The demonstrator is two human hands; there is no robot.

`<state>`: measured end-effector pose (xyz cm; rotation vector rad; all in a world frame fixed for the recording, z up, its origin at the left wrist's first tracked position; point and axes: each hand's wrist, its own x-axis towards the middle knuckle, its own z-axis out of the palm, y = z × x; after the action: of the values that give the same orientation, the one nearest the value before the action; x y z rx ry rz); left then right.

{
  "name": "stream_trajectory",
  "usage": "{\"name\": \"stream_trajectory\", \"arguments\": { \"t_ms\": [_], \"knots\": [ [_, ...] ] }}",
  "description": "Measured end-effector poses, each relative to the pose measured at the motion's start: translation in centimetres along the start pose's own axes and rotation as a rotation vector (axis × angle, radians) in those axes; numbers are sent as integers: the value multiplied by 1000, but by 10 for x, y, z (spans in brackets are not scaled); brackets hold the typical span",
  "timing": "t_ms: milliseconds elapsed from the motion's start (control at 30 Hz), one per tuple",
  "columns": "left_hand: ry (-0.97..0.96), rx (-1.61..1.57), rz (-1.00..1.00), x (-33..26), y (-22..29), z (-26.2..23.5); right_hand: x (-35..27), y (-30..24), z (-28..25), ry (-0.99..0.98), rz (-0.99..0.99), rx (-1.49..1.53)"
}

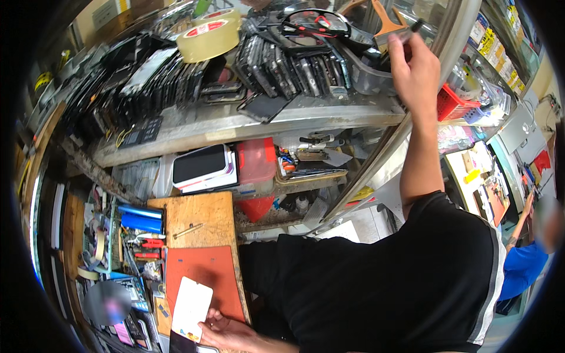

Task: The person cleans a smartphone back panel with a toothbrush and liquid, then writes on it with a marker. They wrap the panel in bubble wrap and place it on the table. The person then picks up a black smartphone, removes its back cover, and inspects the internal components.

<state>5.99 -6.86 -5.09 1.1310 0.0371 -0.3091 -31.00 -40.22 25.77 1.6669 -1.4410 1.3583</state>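
Observation:
My left hand (226, 333) is at the lower left, its fingers closed on the lower edge of a white phone-sized panel (193, 306). The panel has rounded corners and small coloured marks near its bottom. It is held over an orange-red mat (226, 259) on a wooden bench. A dark phone-like edge shows just below it. My right hand (416, 73) reaches up to the shelf at the upper right, fingertips pinched beside an orange-handled brush (385, 20) at a clear plastic bin (368, 79). A black tip shows by the fingers; what they hold is unclear.
Rows of phone parts (276, 65) and tape rolls (209, 41) crowd the metal shelf (247, 120). Below are a boxed phone (201, 165) and a tool tray (312, 175). Blue rolls (141, 219) lie left of the bench. A person in blue (521, 267) is far right.

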Motion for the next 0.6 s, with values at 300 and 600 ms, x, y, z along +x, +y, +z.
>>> {"name": "stream_trajectory", "arguments": {
  "t_ms": [300,600],
  "knots": [
    [-70,-198,155,-18,11,26,-1,-42,18,214,50,272],
    [-85,-170,192,-32,21,32,-243,-254,76,-1652,-141,1352]
  ]
}}
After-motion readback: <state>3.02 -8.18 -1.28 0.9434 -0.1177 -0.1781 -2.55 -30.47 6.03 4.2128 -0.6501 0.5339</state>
